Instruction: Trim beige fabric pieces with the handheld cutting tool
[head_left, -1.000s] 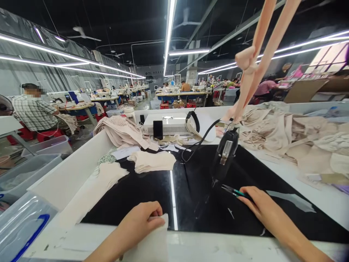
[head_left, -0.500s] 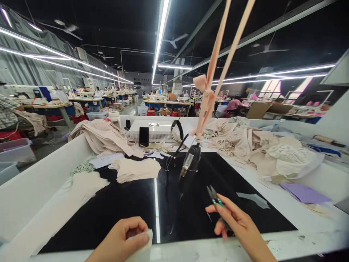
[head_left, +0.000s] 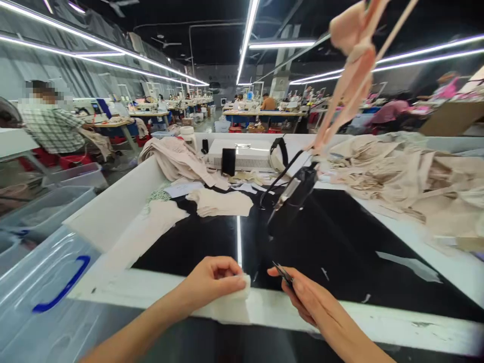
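Observation:
My left hand (head_left: 212, 282) is closed on a small piece of cream fabric (head_left: 234, 305) at the front edge of the table. My right hand (head_left: 306, 297) grips small thread snips (head_left: 283, 273), blades pointing up and left, close to the fabric piece. Both hands hover over the white front rim (head_left: 378, 315) of a table with a glossy black top (head_left: 325, 237). A black hanging tool (head_left: 293, 194) on a cord dangles over the middle of the table, under peach straps (head_left: 350, 65) hanging from above.
A stack of cream fabric pieces (head_left: 221, 201) lies mid-table, and a big heap of beige garments (head_left: 408, 171) fills the right side. A white box (head_left: 245, 154) stands at the back. Clear plastic bins (head_left: 45, 262) sit left. A person in a checked shirt (head_left: 53, 126) sits far left.
My right hand lifted the snips off the black table and brought them toward my left hand. My left hand stayed closed on the fabric piece. The view swung right, then back left.

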The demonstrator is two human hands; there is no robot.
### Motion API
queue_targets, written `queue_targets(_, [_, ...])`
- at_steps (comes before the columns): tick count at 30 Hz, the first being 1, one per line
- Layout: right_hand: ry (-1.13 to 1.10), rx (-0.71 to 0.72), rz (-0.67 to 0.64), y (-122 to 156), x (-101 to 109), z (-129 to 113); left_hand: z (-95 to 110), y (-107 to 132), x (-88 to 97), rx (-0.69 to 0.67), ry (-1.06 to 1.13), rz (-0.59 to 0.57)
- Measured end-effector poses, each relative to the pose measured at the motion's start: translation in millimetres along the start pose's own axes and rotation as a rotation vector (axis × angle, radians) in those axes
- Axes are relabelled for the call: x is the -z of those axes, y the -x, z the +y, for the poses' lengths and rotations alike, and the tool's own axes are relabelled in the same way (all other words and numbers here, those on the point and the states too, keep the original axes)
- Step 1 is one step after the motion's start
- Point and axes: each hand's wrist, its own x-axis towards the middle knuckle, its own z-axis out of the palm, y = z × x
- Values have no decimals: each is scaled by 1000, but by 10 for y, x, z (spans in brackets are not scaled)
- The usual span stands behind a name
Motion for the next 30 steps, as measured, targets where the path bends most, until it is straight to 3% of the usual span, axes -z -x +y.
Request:
queue_targets(3, [31,-95,-75,-9,-68,-61,-1,66,-1,13,34,19])
queue_targets(13, [208,52,-126,-72,-138,-80,-3,141,65,27,4,-22])
queue_targets(19, [209,-4,-109,1,-215,-97,33,162,79,19,-27,-36])
queue_targets(30, [185,49,-254,-86,-214,-89,67,202,95,10,-173,-26])
